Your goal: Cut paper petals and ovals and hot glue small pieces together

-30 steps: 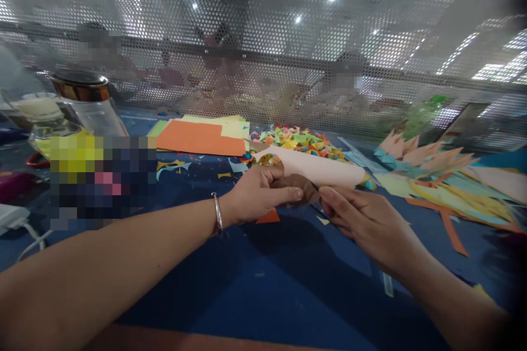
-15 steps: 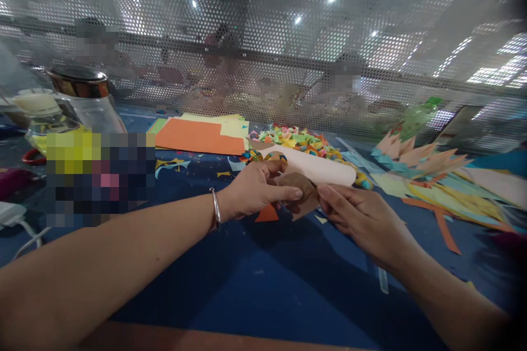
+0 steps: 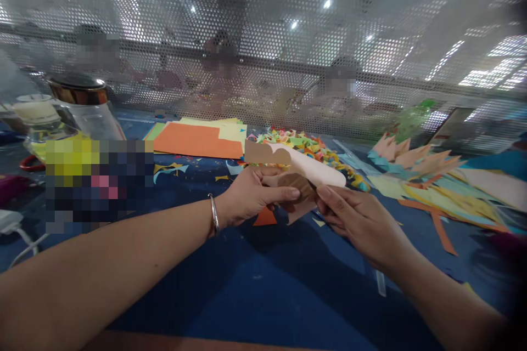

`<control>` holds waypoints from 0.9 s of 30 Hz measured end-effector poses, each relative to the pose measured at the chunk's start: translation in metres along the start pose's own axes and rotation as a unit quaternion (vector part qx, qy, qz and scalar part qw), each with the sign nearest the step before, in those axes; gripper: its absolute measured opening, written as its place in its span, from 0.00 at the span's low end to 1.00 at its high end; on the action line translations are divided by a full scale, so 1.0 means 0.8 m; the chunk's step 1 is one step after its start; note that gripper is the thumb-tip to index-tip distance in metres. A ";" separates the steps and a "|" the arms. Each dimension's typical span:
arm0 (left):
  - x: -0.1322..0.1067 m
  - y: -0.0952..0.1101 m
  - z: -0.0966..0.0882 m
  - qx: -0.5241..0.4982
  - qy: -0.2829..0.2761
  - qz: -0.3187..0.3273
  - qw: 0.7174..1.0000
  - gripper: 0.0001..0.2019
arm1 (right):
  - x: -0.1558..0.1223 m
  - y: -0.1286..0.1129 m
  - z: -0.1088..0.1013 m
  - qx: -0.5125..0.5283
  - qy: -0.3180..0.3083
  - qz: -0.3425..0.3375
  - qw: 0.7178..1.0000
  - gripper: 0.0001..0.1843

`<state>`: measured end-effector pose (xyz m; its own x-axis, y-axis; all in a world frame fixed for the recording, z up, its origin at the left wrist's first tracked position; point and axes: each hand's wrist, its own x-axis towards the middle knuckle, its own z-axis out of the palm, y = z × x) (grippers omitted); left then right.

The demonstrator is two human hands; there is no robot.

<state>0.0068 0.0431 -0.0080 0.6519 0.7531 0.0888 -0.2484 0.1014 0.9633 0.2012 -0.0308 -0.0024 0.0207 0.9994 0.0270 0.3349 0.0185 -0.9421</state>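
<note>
A pale peach sheet of paper with a scalloped edge is curled up between my two hands, and its shaded lobes look brown. My left hand, with a silver bangle at the wrist, grips the sheet with its thumb laid over a rounded brown lobe. On the other side, my right hand has thumb and forefinger pinched at the edge of that lobe; its other fingers are curled under. Whether something thin is also between the right fingertips I cannot tell. An orange paper scrap lies below my left hand.
Behind the hands are a heap of coloured paper clippings and stacked orange and yellow sheets. Pointed paper pieces and strips lie right. Jars and a white plug stand left. A perforated metal screen closes the back.
The paper has swung or unfolded a little, so a scalloped brown flap now shows upright above my left hand. Both hands keep their grip in nearly the same place.
</note>
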 end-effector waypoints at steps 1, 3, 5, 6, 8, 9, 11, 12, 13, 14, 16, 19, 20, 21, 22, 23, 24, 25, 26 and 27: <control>0.000 -0.001 0.000 0.002 0.000 0.007 1.000 0.17 | 0.000 -0.001 0.000 0.002 -0.001 0.001 1.000 0.33; 0.000 0.000 0.000 0.011 -0.001 0.025 1.000 0.15 | 0.000 -0.001 0.000 0.003 -0.001 0.001 1.000 0.33; 0.000 0.003 0.002 0.024 -0.004 0.041 0.999 0.12 | -0.001 -0.001 0.000 -0.001 -0.003 -0.002 1.000 0.32; 0.000 0.004 0.002 0.028 -0.005 0.045 0.999 0.11 | -0.001 0.000 0.000 -0.004 -0.005 -0.004 1.000 0.32; -0.001 0.006 0.003 0.037 -0.008 0.050 0.998 0.10 | -0.002 0.000 0.000 -0.009 -0.010 -0.008 1.000 0.32; -0.001 0.006 0.004 0.039 -0.008 0.050 0.998 0.11 | -0.002 0.000 -0.001 -0.010 -0.011 -0.010 1.000 0.31; 0.000 0.005 0.004 0.039 -0.007 0.044 0.998 0.10 | -0.002 -0.001 0.000 -0.010 -0.011 -0.013 1.000 0.31; 0.000 0.005 0.004 0.037 -0.007 0.039 0.999 0.09 | -0.001 -0.001 0.000 -0.010 -0.009 -0.015 1.000 0.31; 0.000 0.005 0.003 0.034 -0.009 0.033 0.999 0.09 | -0.001 -0.001 0.000 -0.011 -0.010 -0.016 1.000 0.31; 0.000 0.004 0.003 0.031 -0.012 0.028 0.999 0.10 | -0.001 -0.001 0.000 -0.011 -0.010 -0.018 1.000 0.31; 0.000 0.003 0.002 0.030 -0.022 0.022 0.999 0.11 | -0.002 -0.001 -0.001 -0.009 -0.013 -0.022 1.000 0.30; 0.000 0.002 0.002 0.020 -0.031 0.014 0.999 0.12 | -0.002 -0.001 -0.002 -0.010 -0.014 -0.024 1.000 0.31; 0.000 0.002 0.001 0.012 -0.032 0.014 0.999 0.13 | -0.003 -0.002 -0.002 -0.012 -0.013 -0.025 1.000 0.31; 0.000 0.002 0.001 0.004 -0.034 0.017 0.999 0.13 | -0.002 -0.003 -0.002 -0.014 -0.013 -0.026 0.999 0.31; 0.000 0.002 0.001 -0.002 -0.036 0.020 0.999 0.13 | -0.002 -0.004 -0.001 -0.015 -0.013 -0.028 0.999 0.31; 0.001 0.001 0.001 -0.005 -0.036 0.025 0.999 0.13 | -0.002 -0.005 -0.001 -0.015 -0.012 -0.029 0.999 0.31; 0.001 0.001 0.001 -0.004 -0.036 0.030 0.999 0.12 | -0.002 -0.005 -0.001 -0.016 -0.011 -0.030 0.999 0.31; 0.002 0.002 0.001 0.002 -0.037 0.032 0.999 0.10 | -0.001 -0.006 -0.001 -0.017 -0.011 -0.030 0.999 0.31; 0.002 0.002 0.001 0.011 -0.038 0.032 0.999 0.09 | -0.001 -0.007 0.000 -0.019 -0.011 -0.030 0.999 0.32; 0.002 0.002 0.000 0.019 -0.038 0.031 0.999 0.08 | -0.001 -0.007 0.000 -0.022 -0.010 -0.028 0.999 0.32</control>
<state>0.0078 0.0443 -0.0062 0.6897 0.7049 0.1657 -0.2631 0.0308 0.9643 0.1996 -0.0316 0.0032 -0.0176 0.9972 0.0729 0.3759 0.0742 -0.9237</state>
